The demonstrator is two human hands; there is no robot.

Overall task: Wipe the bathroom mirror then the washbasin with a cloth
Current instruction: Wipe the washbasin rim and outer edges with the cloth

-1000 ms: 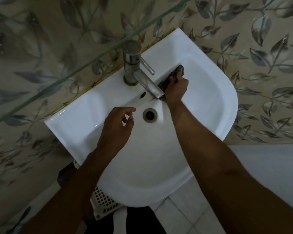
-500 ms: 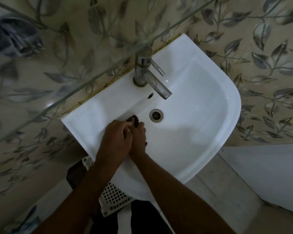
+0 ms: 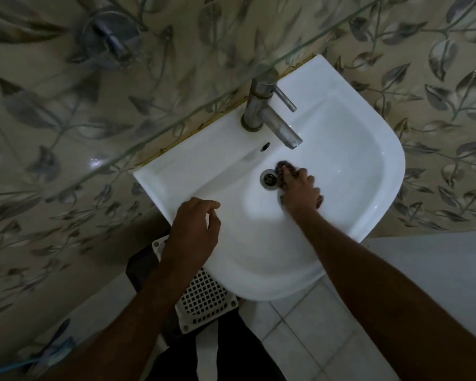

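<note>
Cloth point(image 3: 283, 169): dark, bunched, long axis unclear; in the white washbasin point(image 3: 368, 160) bowl, just right of the drain point(image 3: 270, 179), pressed under the right hand point(image 3: 300, 192), fingers curled over it. Left hand point(image 3: 194, 229): over the basin's near-left rim, fingers loosely curled, holding nothing. Steel faucet point(image 3: 272, 116) spout points down-right.

text: none legible | labels, brands, numbers, signs: none readable — washbasin point(image 3: 368, 166), tap point(image 3: 270, 116), wall tiles point(image 3: 66, 133) at upper left and white grid basket point(image 3: 204, 301) at lower centre all unmarked | dim and blurred toward frame edges — too soft for any fine print
</note>
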